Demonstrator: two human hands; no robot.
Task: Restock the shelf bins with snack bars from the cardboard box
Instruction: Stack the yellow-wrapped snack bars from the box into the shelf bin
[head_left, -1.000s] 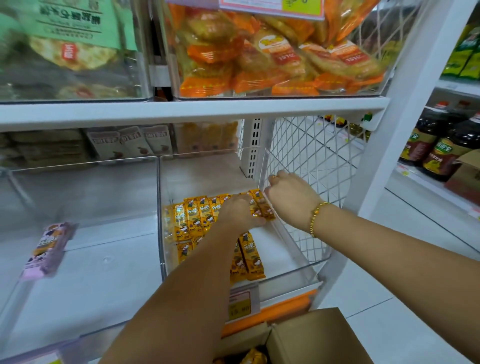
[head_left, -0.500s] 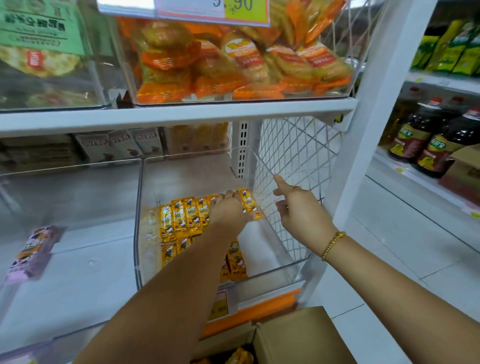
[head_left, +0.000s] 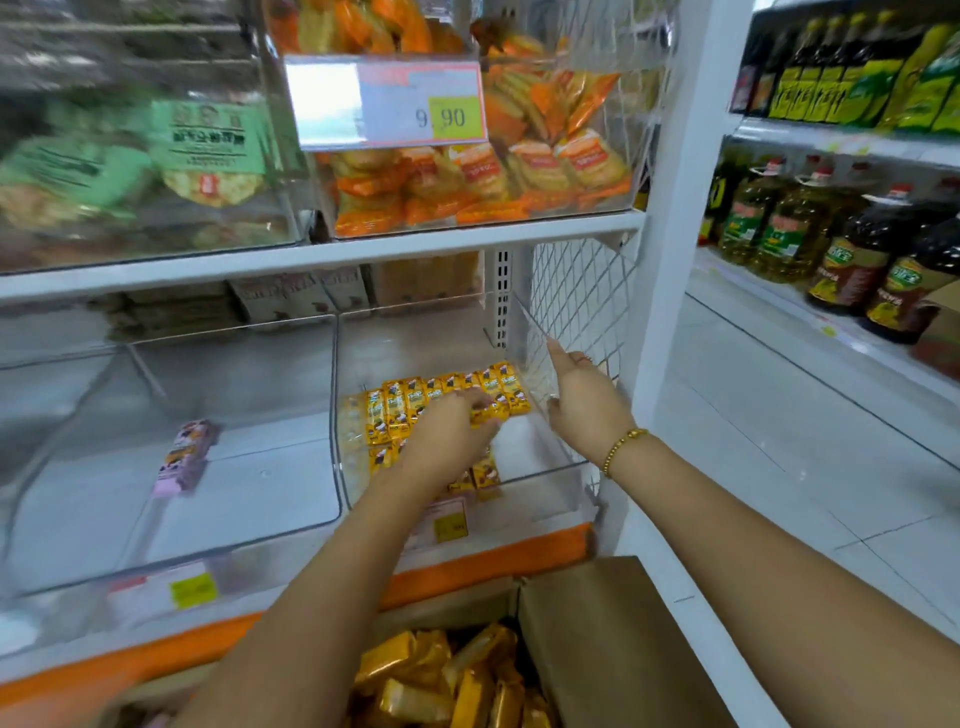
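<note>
A row of yellow snack bars (head_left: 400, 405) lies flat in the clear right-hand shelf bin (head_left: 540, 499), with more bars nearer the front. My left hand (head_left: 447, 431) reaches into the bin and rests its fingers on top of the bars. My right hand (head_left: 587, 405) is at the bin's right wall holding nothing, its index finger stretched up along the wall. Below, the open cardboard box (head_left: 587, 634) holds several gold-wrapped bars (head_left: 441, 675).
The clear left bin (head_left: 234, 530) holds one pink bar (head_left: 184, 457). The shelf above carries bins of orange snack packs (head_left: 483, 176) and green packs (head_left: 208, 140). A white wire mesh panel (head_left: 582, 296) and white post (head_left: 691, 208) close the right side. Oil bottles (head_left: 841, 260) stand beyond.
My right hand has let go of the rightmost bars and drawn back to the bin's right wall. My left hand stays on the bars. The view has pulled back, showing more of the box.
</note>
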